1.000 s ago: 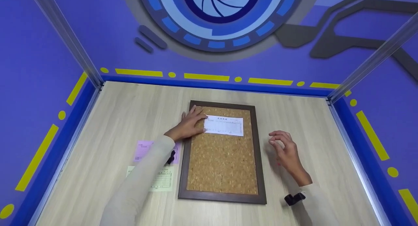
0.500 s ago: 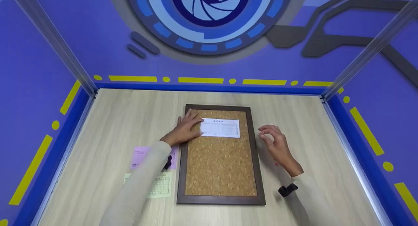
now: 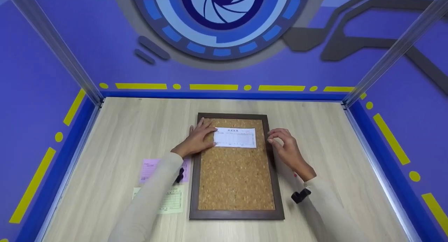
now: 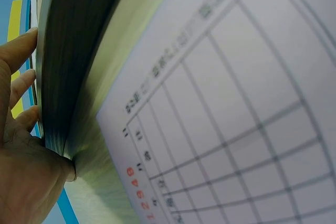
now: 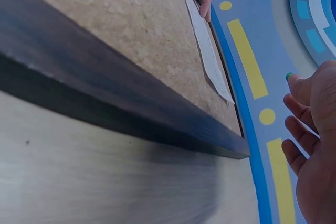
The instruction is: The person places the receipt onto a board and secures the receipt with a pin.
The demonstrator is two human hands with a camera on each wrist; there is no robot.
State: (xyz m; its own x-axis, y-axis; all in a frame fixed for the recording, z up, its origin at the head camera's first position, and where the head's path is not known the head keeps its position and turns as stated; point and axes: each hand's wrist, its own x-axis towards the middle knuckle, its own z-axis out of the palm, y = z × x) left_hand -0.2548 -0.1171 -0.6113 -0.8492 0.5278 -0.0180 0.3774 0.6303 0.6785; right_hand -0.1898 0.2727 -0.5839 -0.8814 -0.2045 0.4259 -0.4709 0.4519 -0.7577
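Observation:
A cork board (image 3: 236,179) in a dark wooden frame lies on the table, with a white printed slip (image 3: 235,137) flat on its upper part. My left hand (image 3: 196,139) rests over the frame's left side, its thumb and fingertips pressing the slip's left edge onto the cork. At the board's right side, my right hand (image 3: 287,149) is raised over the frame, thumb and forefinger together. Between those fingertips the right wrist view shows a tiny green push pin (image 5: 289,76), mostly hidden by the fingers.
Left of the board lie a purple slip (image 3: 149,168) and a pale green gridded slip (image 3: 172,201), both partly under my left forearm. A small red object (image 3: 295,175) sits on the table beside my right wrist. Blue-purple panels wall the table at back and sides.
My right hand has moved left, from beside the board to over its right frame edge. The left hand stays on the slip. The head view has shifted slightly.

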